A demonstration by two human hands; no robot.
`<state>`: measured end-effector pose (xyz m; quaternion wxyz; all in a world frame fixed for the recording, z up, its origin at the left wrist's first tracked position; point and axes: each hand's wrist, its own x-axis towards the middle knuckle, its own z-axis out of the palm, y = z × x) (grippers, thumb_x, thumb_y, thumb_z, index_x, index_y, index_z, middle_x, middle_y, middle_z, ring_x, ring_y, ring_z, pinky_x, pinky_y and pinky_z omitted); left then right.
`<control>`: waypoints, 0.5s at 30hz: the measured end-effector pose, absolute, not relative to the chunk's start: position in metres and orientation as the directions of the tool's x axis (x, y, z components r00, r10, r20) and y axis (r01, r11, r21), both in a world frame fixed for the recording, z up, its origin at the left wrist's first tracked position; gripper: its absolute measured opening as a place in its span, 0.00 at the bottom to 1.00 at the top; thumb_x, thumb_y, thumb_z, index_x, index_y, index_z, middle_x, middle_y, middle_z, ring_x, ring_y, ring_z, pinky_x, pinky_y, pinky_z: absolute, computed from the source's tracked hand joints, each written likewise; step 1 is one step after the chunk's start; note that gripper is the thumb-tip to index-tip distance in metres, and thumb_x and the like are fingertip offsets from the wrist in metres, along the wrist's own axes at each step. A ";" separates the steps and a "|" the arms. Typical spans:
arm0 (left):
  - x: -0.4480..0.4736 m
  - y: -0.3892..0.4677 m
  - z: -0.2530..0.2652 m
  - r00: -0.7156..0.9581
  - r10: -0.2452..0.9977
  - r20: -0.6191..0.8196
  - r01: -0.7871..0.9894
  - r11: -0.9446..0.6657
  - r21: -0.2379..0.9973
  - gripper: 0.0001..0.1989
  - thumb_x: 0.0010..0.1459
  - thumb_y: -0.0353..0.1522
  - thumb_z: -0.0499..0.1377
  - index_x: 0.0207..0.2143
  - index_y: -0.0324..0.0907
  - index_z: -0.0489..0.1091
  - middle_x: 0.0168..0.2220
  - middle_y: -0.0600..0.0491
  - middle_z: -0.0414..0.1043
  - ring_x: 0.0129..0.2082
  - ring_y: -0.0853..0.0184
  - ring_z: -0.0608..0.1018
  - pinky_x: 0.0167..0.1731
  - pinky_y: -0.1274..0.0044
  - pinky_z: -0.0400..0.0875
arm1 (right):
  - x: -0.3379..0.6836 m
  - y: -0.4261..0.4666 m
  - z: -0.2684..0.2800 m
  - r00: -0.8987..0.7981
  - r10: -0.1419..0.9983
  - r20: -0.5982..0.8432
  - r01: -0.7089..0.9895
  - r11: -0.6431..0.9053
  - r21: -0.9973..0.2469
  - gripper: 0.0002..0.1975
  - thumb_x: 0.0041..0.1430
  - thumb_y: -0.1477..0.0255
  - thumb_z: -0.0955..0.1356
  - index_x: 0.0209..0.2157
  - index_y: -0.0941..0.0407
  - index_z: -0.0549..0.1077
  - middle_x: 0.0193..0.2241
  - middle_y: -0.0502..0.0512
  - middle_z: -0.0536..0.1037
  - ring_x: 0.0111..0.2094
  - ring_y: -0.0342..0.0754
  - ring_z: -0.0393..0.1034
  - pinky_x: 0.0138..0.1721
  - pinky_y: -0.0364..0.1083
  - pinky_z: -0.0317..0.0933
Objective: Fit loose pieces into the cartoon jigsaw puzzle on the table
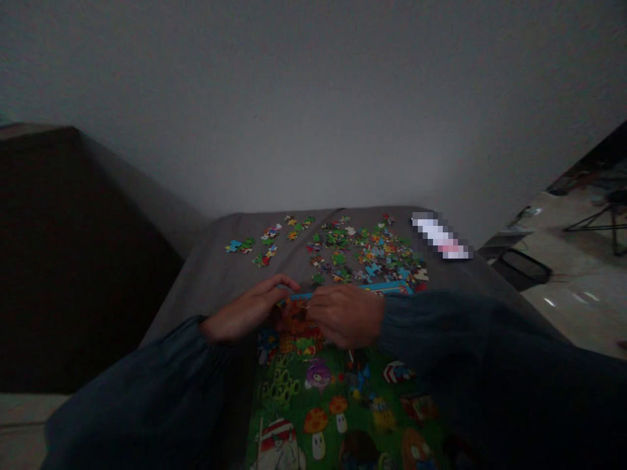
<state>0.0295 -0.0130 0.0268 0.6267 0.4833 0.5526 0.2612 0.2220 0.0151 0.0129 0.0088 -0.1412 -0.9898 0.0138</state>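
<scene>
A colourful cartoon picture sheet (321,398) with mushrooms and plants on green lies before me, with a blue strip (386,287) along its far edge. At the far left corner of the sheet, my left hand (249,308) rests with its fingers stretched out and a little apart. My right hand (347,314) is over the sheet's upper part, fingers bent and pressed together towards the blue strip. Whatever lies under those fingertips is hidden. Just beyond both hands is a pile of loose jigsaw pieces (375,251).
Smaller groups of jigsaw pieces (240,245) lie at the far left of the grey cloth-covered surface (196,274). A lit, blurred-out phone-like object (441,236) is at the back right. A pale wall (313,117) stands behind. A dark block (73,261) is on the left.
</scene>
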 end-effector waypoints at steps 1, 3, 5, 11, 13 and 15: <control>0.030 -0.013 0.028 0.253 0.857 -0.449 0.203 0.406 0.891 0.10 0.53 0.36 0.53 0.38 0.43 0.62 0.22 0.60 0.62 0.23 0.71 0.67 0.23 0.79 0.64 | 0.222 0.014 0.013 -0.955 0.296 0.018 0.295 0.955 -0.044 0.08 0.58 0.75 0.61 0.34 0.59 0.71 0.33 0.56 0.76 0.39 0.50 0.68 0.41 0.48 0.62; 0.031 -0.014 0.028 0.255 0.851 -0.459 0.202 0.418 0.886 0.11 0.52 0.36 0.54 0.38 0.43 0.61 0.22 0.61 0.62 0.23 0.71 0.67 0.23 0.79 0.64 | 0.223 0.012 0.013 -0.951 0.309 0.030 0.306 0.950 -0.067 0.08 0.58 0.75 0.61 0.34 0.60 0.71 0.33 0.57 0.76 0.38 0.50 0.68 0.42 0.49 0.62; 0.030 -0.014 0.026 0.262 0.847 -0.462 0.209 0.418 0.884 0.11 0.52 0.37 0.54 0.38 0.43 0.61 0.21 0.61 0.62 0.22 0.71 0.67 0.23 0.79 0.64 | 0.225 0.011 0.013 -0.949 0.311 0.048 0.305 0.946 -0.111 0.09 0.58 0.76 0.61 0.35 0.61 0.71 0.34 0.59 0.76 0.40 0.51 0.68 0.44 0.50 0.62; 0.027 -0.012 0.020 0.269 0.851 -0.451 0.212 0.404 0.890 0.10 0.54 0.36 0.54 0.39 0.44 0.61 0.21 0.62 0.62 0.21 0.72 0.67 0.25 0.78 0.65 | 0.236 0.022 0.007 -0.852 0.505 0.137 0.386 0.783 -0.488 0.13 0.59 0.77 0.63 0.47 0.60 0.68 0.43 0.59 0.75 0.44 0.48 0.68 0.47 0.49 0.61; 0.027 -0.012 0.020 0.262 0.848 -0.462 0.212 0.416 0.884 0.10 0.54 0.34 0.54 0.39 0.44 0.61 0.20 0.62 0.62 0.22 0.71 0.68 0.26 0.77 0.67 | 0.237 0.027 0.005 -0.800 0.574 0.172 0.426 0.747 -0.510 0.14 0.58 0.75 0.65 0.46 0.59 0.68 0.43 0.60 0.74 0.44 0.49 0.68 0.47 0.50 0.61; 0.027 -0.011 0.021 0.255 0.842 -0.475 0.197 0.435 0.878 0.10 0.54 0.33 0.54 0.40 0.44 0.60 0.20 0.62 0.63 0.24 0.71 0.69 0.29 0.76 0.70 | 0.235 0.030 0.002 -0.804 0.567 0.179 0.427 0.760 -0.490 0.13 0.57 0.73 0.67 0.45 0.58 0.69 0.43 0.60 0.74 0.46 0.50 0.66 0.48 0.52 0.60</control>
